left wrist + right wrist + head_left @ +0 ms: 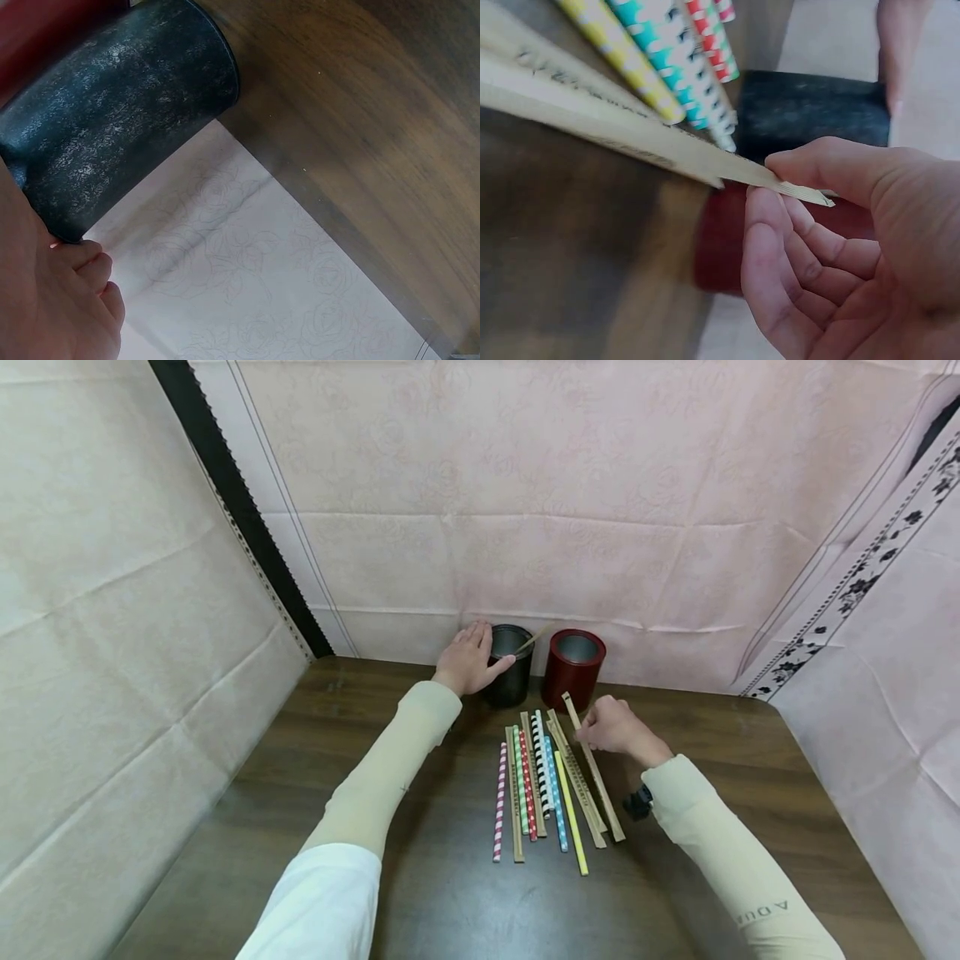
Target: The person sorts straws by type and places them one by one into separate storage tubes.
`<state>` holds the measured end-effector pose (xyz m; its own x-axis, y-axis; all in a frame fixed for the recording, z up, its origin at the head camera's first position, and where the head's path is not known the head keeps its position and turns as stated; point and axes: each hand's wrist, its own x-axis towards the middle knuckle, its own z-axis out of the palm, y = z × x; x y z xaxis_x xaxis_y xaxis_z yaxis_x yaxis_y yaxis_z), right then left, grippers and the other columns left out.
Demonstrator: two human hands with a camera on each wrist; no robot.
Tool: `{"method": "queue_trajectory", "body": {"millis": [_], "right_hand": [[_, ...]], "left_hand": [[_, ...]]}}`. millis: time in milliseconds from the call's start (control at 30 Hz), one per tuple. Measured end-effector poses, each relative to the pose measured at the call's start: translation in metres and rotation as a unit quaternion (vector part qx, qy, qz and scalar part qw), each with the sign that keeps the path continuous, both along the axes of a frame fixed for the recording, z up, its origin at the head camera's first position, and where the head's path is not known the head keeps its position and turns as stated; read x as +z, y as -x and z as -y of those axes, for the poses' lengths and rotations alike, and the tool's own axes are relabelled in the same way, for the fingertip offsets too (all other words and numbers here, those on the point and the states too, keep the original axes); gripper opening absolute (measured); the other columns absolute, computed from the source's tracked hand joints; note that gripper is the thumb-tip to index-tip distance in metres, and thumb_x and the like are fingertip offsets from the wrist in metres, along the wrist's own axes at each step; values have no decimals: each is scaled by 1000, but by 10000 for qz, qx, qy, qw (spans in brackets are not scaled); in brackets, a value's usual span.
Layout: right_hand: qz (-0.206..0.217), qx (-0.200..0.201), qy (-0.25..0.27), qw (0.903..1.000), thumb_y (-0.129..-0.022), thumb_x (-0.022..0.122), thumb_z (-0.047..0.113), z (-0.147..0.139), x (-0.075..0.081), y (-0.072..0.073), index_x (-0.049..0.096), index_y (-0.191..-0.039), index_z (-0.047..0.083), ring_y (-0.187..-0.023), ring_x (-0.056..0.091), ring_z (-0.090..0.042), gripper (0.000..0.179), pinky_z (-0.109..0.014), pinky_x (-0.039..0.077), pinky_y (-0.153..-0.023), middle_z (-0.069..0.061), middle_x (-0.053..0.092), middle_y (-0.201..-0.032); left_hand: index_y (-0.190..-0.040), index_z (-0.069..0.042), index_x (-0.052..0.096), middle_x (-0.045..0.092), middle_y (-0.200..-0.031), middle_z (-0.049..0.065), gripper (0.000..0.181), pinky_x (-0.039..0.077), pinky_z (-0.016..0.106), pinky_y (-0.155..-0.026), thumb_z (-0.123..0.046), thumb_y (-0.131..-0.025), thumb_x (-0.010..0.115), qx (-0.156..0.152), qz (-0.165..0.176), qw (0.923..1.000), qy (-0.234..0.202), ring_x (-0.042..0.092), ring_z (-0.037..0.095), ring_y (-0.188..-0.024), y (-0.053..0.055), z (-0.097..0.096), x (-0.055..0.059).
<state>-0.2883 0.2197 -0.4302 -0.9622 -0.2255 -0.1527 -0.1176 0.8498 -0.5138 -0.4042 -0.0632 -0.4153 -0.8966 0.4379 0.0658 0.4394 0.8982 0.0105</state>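
Note:
My left hand (469, 662) holds a black cup (510, 681) by its upper rim, the thumb laid across the near side; in the left wrist view its fingertips bend beside the rim. A thin tan stick (536, 637) leans out of that cup. Between thumb and forefinger, my right hand (613, 727) pinches a long, flat tan wooden stick (802, 192) close to its far end. Left of it, printed tan sticks (573, 768) and patterned paper straws (528, 785) lie side by side on the table, pointing toward the cups.
A dark red cup (573, 672) stands right of the black one, just beyond the right hand. Pale patterned cloth (525, 485) hangs behind the brown wooden table (420, 877) and along both sides. A dark watch-like band (638, 803) is on the right wrist.

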Motion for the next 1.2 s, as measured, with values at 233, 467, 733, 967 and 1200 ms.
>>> {"method": "queue_trajectory", "body": {"millis": [233,467,733,967,1200], "right_hand": [[-496,225,-30,9985,-98,70,18,12,30,0,76,-69,8,-59,58,-16,31,-29,46,-62,-9,75,-71],[-846,167,-74,9962,-97,75,21,21,64,3,79,-83,7,-63,62,-15,20,-27,48,-59,-6,77,-76],[-1865,86,58,9824,-96,75,18,26,105,4,76,-88,4,-68,68,-19,16,-41,57,-81,-11,79,-84],[-2508,13,549,9665,-96,75,14,33,135,4,77,-91,-1,-75,76,-25,17,-31,61,-75,-18,80,-88],[-3225,2,892,9424,-96,77,13,43,158,3,75,-92,-3,-77,77,-30,17,-12,53,-60,-20,79,-89]], "left_hand": [[-168,1,12,14,-178,19,92,12,40,-137,-68,-109,22,19,8,10000,16,13,29,-167,1,0,-1],[-168,2,13,16,-177,19,92,14,40,-137,-68,-109,24,-11,-22,10000,14,16,30,-166,-3,1,1],[-168,1,12,14,-178,19,93,13,39,-137,-69,-109,21,-3,-27,10000,57,15,29,-167,-2,1,1],[-169,1,12,14,-178,19,94,13,39,-137,-70,-108,21,-7,-18,10000,71,15,29,-167,0,1,0],[-168,2,12,15,-177,20,93,14,40,-137,-69,-109,22,-18,-23,10000,69,16,30,-166,2,1,-1]]}}
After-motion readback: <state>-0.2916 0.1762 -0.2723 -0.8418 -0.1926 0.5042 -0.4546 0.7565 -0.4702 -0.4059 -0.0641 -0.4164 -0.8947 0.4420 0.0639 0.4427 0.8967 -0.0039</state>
